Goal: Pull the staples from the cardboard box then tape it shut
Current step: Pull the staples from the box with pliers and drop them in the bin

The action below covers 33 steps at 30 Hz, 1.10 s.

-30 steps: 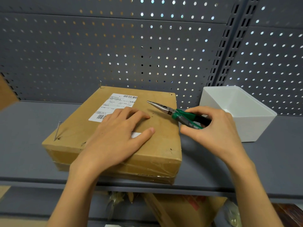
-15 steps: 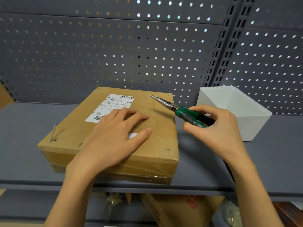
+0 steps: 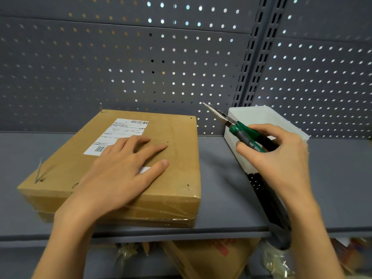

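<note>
A flat cardboard box point(image 3: 177, 158) with a white shipping label point(image 3: 120, 133) lies on the grey shelf. My left hand point(image 3: 122, 174) rests flat on its top, fingers spread. A bent staple point(image 3: 39, 171) sticks up from the box's near left corner and a small one point(image 3: 101, 107) from the far left corner. My right hand point(image 3: 277, 158) grips green-handled needle-nose pliers point(image 3: 231, 125), held off the box to its right, in front of the white bin. The jaws point up and left toward the pegboard.
A white plastic bin point(image 3: 261, 117) stands on the shelf point(image 3: 342, 188) at the right, behind my right hand. Grey pegboard point(image 3: 141, 67) forms the back wall. Cardboard and plastic wrapping point(image 3: 211, 258) sit on the lower shelf beneath.
My right hand has carried the pliers rightward off the box top to a spot in front of the white bin. The left hand stays flat on the box.
</note>
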Tool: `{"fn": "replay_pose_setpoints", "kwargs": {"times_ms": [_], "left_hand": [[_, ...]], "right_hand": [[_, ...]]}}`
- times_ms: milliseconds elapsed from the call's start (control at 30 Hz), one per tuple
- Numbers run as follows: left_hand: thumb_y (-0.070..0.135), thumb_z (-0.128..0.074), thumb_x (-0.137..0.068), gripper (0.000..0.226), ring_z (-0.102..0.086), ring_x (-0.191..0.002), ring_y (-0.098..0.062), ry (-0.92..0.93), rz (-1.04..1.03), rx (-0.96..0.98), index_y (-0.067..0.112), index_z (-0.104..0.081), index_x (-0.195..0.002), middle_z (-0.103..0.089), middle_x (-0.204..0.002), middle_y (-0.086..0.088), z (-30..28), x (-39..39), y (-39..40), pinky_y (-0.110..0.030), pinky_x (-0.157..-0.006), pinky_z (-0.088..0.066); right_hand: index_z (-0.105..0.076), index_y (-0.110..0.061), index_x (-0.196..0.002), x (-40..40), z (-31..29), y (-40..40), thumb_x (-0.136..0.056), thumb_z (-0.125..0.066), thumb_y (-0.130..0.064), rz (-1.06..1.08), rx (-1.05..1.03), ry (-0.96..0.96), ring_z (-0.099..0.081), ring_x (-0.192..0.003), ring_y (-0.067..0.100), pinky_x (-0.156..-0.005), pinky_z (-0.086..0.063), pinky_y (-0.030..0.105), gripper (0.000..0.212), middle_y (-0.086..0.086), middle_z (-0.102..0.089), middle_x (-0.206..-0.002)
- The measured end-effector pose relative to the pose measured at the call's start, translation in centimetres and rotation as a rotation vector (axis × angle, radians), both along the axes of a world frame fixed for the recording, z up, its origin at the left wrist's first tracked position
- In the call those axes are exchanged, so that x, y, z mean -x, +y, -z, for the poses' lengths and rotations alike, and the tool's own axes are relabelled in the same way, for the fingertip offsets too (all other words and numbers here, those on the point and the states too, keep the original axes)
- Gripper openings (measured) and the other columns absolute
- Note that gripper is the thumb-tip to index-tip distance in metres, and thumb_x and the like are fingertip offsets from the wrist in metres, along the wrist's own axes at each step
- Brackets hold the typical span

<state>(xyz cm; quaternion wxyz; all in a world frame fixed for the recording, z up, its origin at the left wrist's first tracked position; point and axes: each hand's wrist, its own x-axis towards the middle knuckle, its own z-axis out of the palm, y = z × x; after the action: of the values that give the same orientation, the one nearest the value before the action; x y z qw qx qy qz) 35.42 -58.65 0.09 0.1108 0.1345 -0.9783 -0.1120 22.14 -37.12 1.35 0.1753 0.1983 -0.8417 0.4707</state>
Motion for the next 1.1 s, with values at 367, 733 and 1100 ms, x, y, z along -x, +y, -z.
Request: {"fn": "replay_pose_setpoints", "kwargs": {"times_ms": [367,733,1100], "left_hand": [[0.076,0.001,-0.061,0.077,-0.026,-0.115,-0.008,-0.043,-0.008,0.029,0.061,-0.024,-0.132,-0.028,-0.134,0.018,-0.3,0.6,0.0,-0.023,-0.093,-0.021],[0.075,0.004,-0.061,0.083,-0.032,-0.108,-0.015,-0.001,-0.08,0.148,0.055,-0.029,-0.134,-0.036,-0.125,0.008,-0.4,1.9,0.8,-0.03,-0.089,-0.025],[0.082,-0.005,-0.067,0.073,-0.034,-0.097,-0.017,0.066,-0.056,0.087,0.053,-0.041,-0.124,-0.043,-0.116,0.004,0.8,2.3,-0.4,-0.038,-0.083,-0.031]], "right_hand": [[-0.067,-0.035,-0.089,0.9,0.1,3.7,-0.063,-0.073,-0.043,0.227,-0.026,-0.027,-0.052,-0.079,0.012,-0.073,-0.035,0.026,0.028,-0.012,-0.061,-0.084],[-0.068,-0.029,-0.101,1.4,0.6,5.8,-0.067,-0.072,-0.039,0.356,-0.111,-0.025,-0.053,-0.083,0.019,-0.072,-0.034,0.028,0.036,-0.004,-0.068,-0.098],[-0.063,-0.032,-0.11,1.7,1.4,6.9,-0.07,-0.069,-0.042,0.426,-0.257,-0.03,-0.058,-0.1,0.027,-0.072,-0.033,0.031,0.042,-0.004,-0.06,-0.11]]}}
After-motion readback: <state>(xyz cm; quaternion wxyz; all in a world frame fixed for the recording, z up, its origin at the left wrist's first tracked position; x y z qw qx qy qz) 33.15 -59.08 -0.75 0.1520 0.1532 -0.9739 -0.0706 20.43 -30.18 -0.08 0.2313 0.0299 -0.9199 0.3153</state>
